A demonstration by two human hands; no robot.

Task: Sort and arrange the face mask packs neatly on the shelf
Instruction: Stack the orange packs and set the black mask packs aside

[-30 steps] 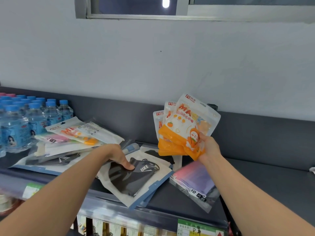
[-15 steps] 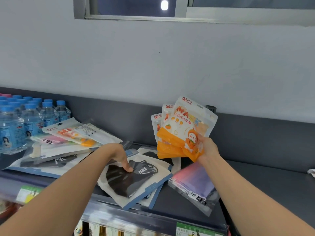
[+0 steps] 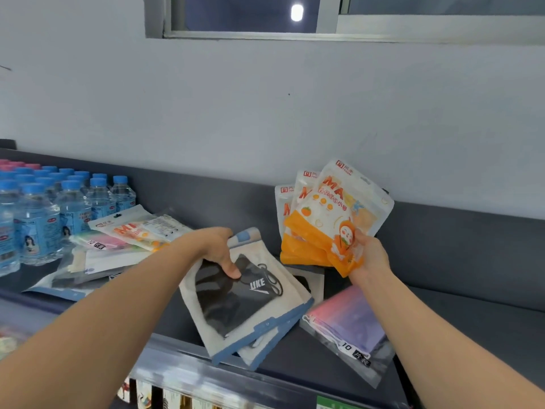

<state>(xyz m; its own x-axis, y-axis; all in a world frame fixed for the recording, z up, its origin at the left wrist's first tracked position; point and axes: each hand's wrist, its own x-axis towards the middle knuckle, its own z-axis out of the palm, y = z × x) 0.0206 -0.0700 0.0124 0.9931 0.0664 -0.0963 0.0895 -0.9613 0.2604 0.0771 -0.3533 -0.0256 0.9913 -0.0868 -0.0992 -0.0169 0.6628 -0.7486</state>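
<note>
Head view: left hand (image 3: 216,252) grips black mask pack (image 3: 241,296); right hand (image 3: 370,256) holds fanned orange packs (image 3: 321,225)

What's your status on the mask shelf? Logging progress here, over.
Right hand holds fanned orange mask packs upright. Left hand grips black mask pack, front end overhanging shelf edge. Mixed pile by water bottles unsorted.

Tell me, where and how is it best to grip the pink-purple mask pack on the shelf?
Probably its near corner, from the front: the pink-purple pack lies flat and askew, that corner reaching the shelf edge. Its far corner sits beside the black mask pack.
</note>
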